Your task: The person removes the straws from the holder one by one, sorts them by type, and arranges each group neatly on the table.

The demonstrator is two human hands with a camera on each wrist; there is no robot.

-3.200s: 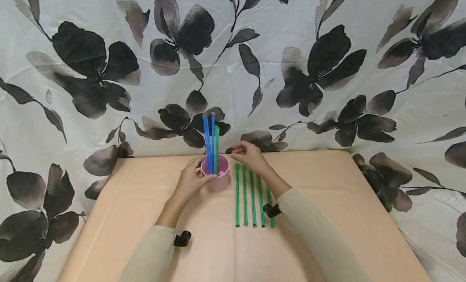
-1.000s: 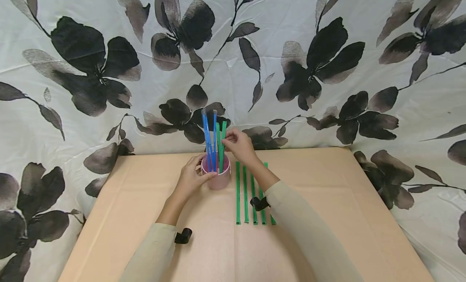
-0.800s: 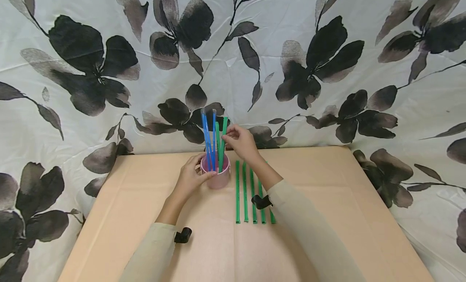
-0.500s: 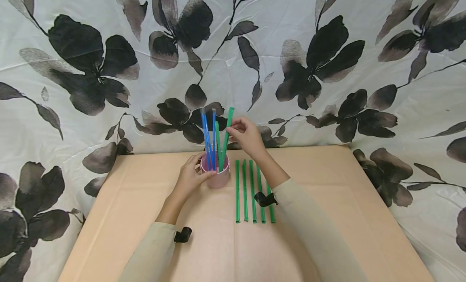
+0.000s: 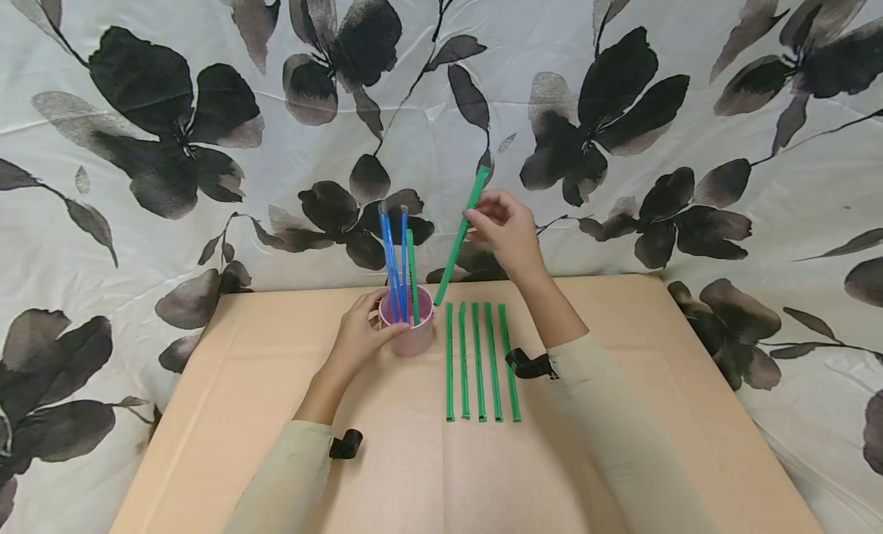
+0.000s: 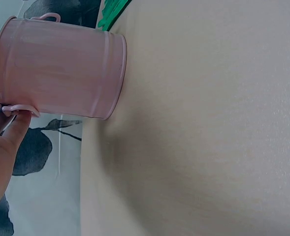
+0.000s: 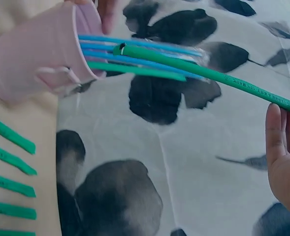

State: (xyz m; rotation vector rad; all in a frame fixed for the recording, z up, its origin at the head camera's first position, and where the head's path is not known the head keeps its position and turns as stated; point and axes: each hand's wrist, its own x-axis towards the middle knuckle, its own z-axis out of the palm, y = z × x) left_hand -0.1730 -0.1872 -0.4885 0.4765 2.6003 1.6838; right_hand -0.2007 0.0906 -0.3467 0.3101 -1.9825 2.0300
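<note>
In the head view my left hand holds a small pink bucket at the back of the table, thumb at its rim. The left wrist view shows fingers at the bucket's side handle. Several blue straws and one green straw stand in the bucket. My right hand pinches another green straw near its upper end. This straw is tilted, its lower end just right of the bucket's rim. Printed lettering runs along the held straw in the right wrist view.
Several green straws lie side by side on the tan table, right of the bucket. Behind the table's back edge hangs a white cloth with dark flowers. Each wrist bears a black camera mount.
The green straw in my right hand has come up out of the bucket and moved right. My left hand has stayed on the bucket. The straws on the table have not moved.
</note>
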